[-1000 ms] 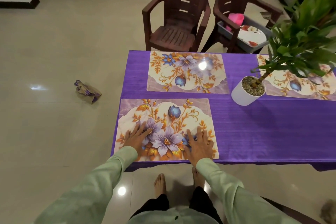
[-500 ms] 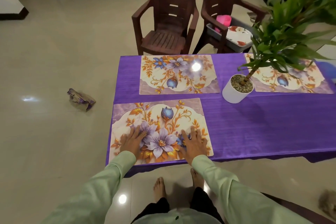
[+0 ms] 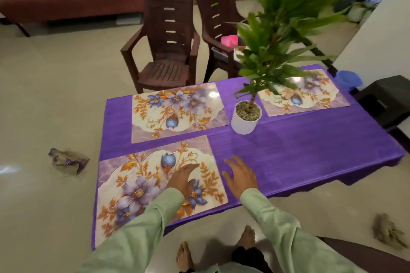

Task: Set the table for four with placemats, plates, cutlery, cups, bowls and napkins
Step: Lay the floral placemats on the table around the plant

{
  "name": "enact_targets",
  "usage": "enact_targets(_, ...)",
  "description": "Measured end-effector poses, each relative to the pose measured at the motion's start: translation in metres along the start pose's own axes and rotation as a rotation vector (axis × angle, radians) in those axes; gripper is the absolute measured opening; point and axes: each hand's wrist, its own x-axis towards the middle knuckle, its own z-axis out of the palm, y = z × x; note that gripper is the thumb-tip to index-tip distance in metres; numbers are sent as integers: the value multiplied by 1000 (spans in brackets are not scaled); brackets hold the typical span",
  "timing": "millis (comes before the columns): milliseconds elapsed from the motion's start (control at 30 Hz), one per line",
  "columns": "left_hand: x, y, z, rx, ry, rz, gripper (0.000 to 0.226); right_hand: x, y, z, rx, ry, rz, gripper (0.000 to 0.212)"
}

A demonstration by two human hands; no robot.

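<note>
Three floral placemats lie on the purple tablecloth point(image 3: 288, 153). The near placemat point(image 3: 137, 182) is at the front left, a second placemat point(image 3: 175, 111) lies behind it, and a third placemat point(image 3: 310, 97) sits at the far right, partly hidden by leaves. My left hand point(image 3: 183, 178) hovers over the near placemat's right part with fingers straight, holding nothing. My right hand point(image 3: 240, 175) is over the bare cloth just right of that placemat, fingers spread and empty. A grey tray point(image 3: 220, 53) with a pink cup point(image 3: 229, 41) rests on the right chair.
A white potted plant point(image 3: 246, 117) stands mid-table, its leaves reaching high. Two brown plastic chairs point(image 3: 168, 51) stand behind the table. A crumpled wrapper point(image 3: 66, 160) lies on the floor left, a rag point(image 3: 387, 230) at right. A blue bucket point(image 3: 349, 78) and dark stool point(image 3: 390, 97) stand far right.
Both hands have lifted off the near placemat and shifted right; the right hand now lies past its edge over the cloth. The view has swung up and tilted.
</note>
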Motion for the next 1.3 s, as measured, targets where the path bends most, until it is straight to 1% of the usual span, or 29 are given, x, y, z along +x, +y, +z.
enact_targets(133,54,74,26,-43,-35,71,54,14,68,-45,131,198,52,42)
enact_targets(200,82,113,39,-58,-57,105,54,21,104,-69,174,262,82,40)
enact_targets(333,139,197,68,-130,-117,189,55,32,179,-125,193,318,178,40)
enact_targets(467,186,270,86,-151,-133,228,54,37,234,-174,191,401,230,37)
enact_targets(633,242,329,104,-272,-131,276,52,43,293,-216,190,457,340,39)
enact_targets(733,276,364,120,-290,-127,343,52,45,324,-240,188,484,394,39)
enact_targets(800,294,388,132,-318,-156,375,54,43,346,-257,198,526,411,39)
enact_targets(833,303,400,141,-298,-187,384,53,41,358,-267,204,553,428,39)
enact_targets(900,315,425,153,-177,-208,425,52,40,382,-286,208,586,472,40)
enact_targets(1033,340,477,185,-153,-230,447,52,46,445,-316,207,627,530,38)
enact_targets(1133,369,519,216,-134,-276,430,54,64,506,-337,225,638,538,37)
enact_targets(1233,403,559,247,-114,-246,404,54,88,574,-363,271,650,533,36)
enact_targets(1300,425,588,268,-97,-225,346,54,102,620,-384,309,649,523,34)
